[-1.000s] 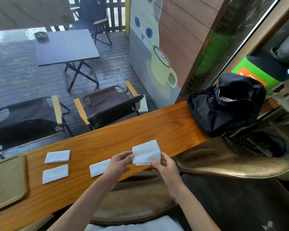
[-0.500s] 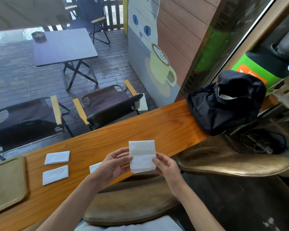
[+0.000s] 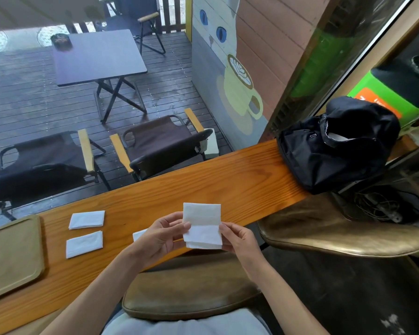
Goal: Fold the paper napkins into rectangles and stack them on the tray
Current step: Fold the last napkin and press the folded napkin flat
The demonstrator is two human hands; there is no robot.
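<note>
Table: you sit at a long orange wooden table (image 3: 228, 182) running along a window.
Outside: you look onto a dark, wet plank deck (image 3: 29, 97) with a folding table (image 3: 97, 56) and two folding chairs (image 3: 160, 143).
Wall: a painted cat and coffee cup (image 3: 240, 78).
Right: a black bag (image 3: 336, 146) rests on your table.
Seats: worn brown stools (image 3: 348, 235).

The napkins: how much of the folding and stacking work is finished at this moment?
Done: two folded napkins lie on the wooden counter; a third shows partly behind the left hand. In hand: the left hand and right hand pinch a napkin above the counter, not yet fully folded. Left: the tray shows no napkins, so stacking has not begun.
</note>
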